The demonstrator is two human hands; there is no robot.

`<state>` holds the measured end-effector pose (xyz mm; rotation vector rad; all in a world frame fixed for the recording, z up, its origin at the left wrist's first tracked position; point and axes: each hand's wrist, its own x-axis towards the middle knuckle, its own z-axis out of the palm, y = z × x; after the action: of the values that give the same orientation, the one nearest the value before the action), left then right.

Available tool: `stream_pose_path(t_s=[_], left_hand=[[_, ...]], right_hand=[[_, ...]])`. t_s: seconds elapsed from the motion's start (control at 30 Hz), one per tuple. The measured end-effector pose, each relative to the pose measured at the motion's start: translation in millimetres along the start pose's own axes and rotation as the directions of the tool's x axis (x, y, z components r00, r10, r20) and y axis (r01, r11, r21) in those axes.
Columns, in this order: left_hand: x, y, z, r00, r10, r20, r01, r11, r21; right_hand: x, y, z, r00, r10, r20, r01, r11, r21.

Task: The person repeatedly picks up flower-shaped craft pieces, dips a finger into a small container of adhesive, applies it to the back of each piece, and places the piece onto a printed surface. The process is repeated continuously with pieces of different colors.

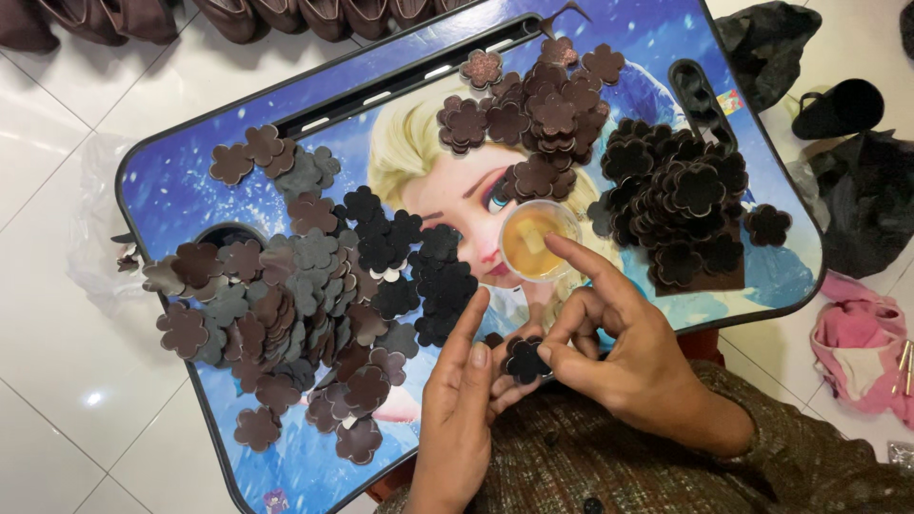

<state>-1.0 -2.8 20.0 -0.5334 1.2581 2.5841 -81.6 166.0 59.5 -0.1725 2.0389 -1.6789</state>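
- Flower cutouts [305,295]: leather-like sheet, mostly matt, brown, grey and black, with a faint sheen on the brown ones.
- Flower [526,360] between the fingers [571,324]: dark, matt, the same leathery stuff.
- Counter [190,181]: glossy printed plastic top, smooth, with a black rim.
- Cup [540,240]: clear plastic, holding something amber and shiny.
- Floor [57,314]: polished white tile, reflecting light.
- Sleeve [790,447]: coarse woven cloth.
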Motion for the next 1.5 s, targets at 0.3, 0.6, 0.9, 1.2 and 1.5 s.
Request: stream_pose_path(t_s=[0.3,0.6,0.9,1.2,1.5], left_hand=[[1,1,3,0.999,-0.02,-0.026,0.02,1.0,0.004],[4,-5,3,0.999,0.037,0.012,-0.036,0.997,-0.074],[5,-5,7,0.996,0.015,-0.091,-0.015,1.0,0.006],[7,-5,14,0.996,0.058,-0.074,-0.055,0.998,0.04],[10,-6,19,0.967,0.13,-0.218,-0.105,0.987,0.12]], right_hand=[[1,1,0,1.0,-0.024,0.003,0.024,1.0,-0.018],[2,0,1,1.0,-0.027,0.001,0.027,0.999,-0.039],[1,6,-10,0.996,-0.076,-0.047,0.078,0.997,0.028],[0,7,-14,0.997,0.038,0.074,-0.039,0.999,0.017],[5,14,-13,0.998,-0.001,0.057,-0.007,0.992,0.129]])
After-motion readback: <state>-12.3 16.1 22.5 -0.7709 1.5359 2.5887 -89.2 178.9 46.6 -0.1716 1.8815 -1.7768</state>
